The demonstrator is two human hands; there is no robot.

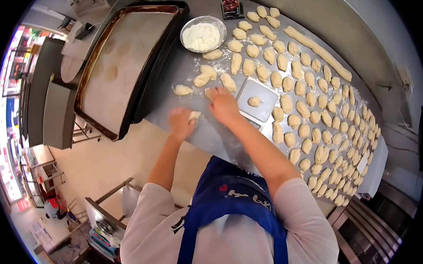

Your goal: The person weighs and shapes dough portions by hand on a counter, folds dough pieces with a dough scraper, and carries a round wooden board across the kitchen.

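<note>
My left hand (pixel 181 124), slightly blurred, is at the table's near edge with its fingers closed around a small dough piece (pixel 195 115). Further in, my right hand (pixel 222 103) reaches down onto another dough piece (pixel 207 93), which its fingers grip and partly cover. Several floured dough pieces (pixel 182 90) lie just beyond my hands. Beside my right hand stands a small kitchen scale (pixel 267 97) with one dough lump (pixel 254 102) on its plate.
Rows of dough pieces (pixel 306 145) cover the right of the steel table, with a long dough rope (pixel 319 48) behind. A bowl of flour (pixel 203 35) and a propped phone (pixel 231 5) stand at the back. Stacked baking trays (pixel 125 59) are at the left.
</note>
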